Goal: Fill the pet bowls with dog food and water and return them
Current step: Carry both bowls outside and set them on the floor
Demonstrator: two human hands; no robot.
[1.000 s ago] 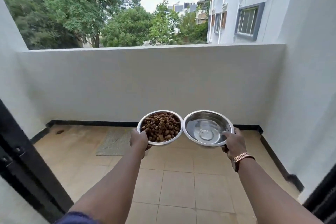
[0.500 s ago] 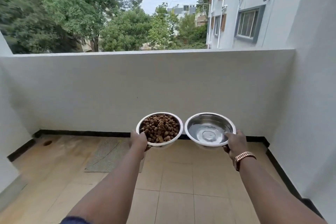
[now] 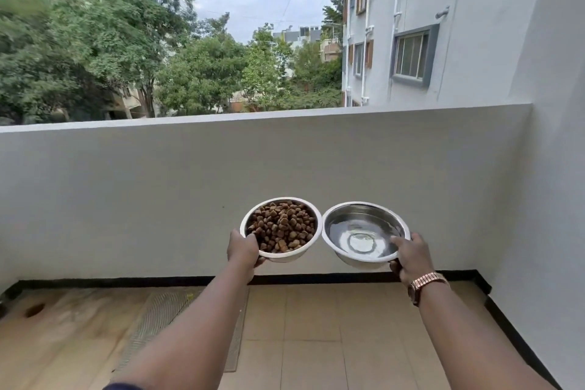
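Two steel pet bowls are held out in front of me above a balcony floor. The food bowl (image 3: 311, 247), full of brown kibble (image 3: 281, 228), is gripped at its near left rim by my left hand (image 3: 242, 248). The water bowl (image 3: 338, 250), holding clear water, is gripped at its near right rim by my right hand (image 3: 411, 255), thumb over the edge. A watch (image 3: 425, 286) sits on that wrist. The two rims nearly touch side by side.
A white parapet wall (image 3: 190, 199) runs across ahead, with a white side wall (image 3: 554, 199) at the right. The floor is beige tile (image 3: 316, 342) with a black skirting. A grey mat (image 3: 164, 320) lies on the tiles at left, beside a floor drain (image 3: 34, 310).
I have stepped out onto the balcony; the dark door frame has left the view and the parapet is closer. Both bowls stay held level, higher in the frame.
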